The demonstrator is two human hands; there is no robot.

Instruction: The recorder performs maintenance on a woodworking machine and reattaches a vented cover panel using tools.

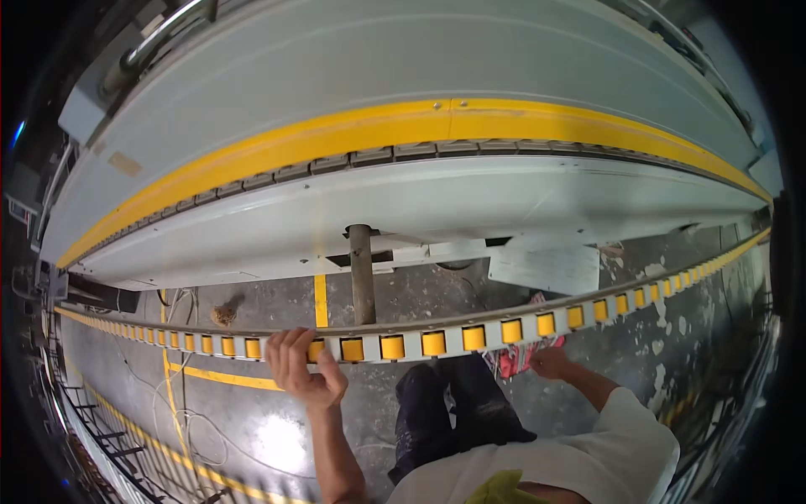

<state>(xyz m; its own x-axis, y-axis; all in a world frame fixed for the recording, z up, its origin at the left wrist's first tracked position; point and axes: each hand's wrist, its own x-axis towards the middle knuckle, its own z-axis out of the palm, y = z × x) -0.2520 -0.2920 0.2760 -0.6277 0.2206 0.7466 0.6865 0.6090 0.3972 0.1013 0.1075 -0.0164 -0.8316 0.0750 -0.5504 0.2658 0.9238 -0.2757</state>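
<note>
Yellow rollers (473, 338) are set at regular intervals along a pale roller rail (453, 339), which spans the view from left to right, between the person's body and a large machine. The left hand (306, 368) is closed over the rail left of centre: the fingers curl over the upper edge, the thumb is spread to the right, and one roller shows between them. The right hand (550, 363) is apart from the left, on the near side of the rail, at the edge of a red-and-white cloth (507, 362); whether it grips the cloth cannot be determined. Dark trousers (420, 420) and a white shirt (588, 445) are visible below the rail. Beyond the rail, a grey post (362, 277) extends from beneath the machine toward the rail's far edge; contact between the two cannot be confirmed. A flat metal plate (546, 269) is located under the machine, right of the post. The machine presents a white lower panel (470, 197), then a dark segmented strip (416, 152), a yellow cover strip (336, 134) and a broad grey surface (403, 59). Yellow lines (222, 376) mark the grey floor (365, 403) at left.
</note>
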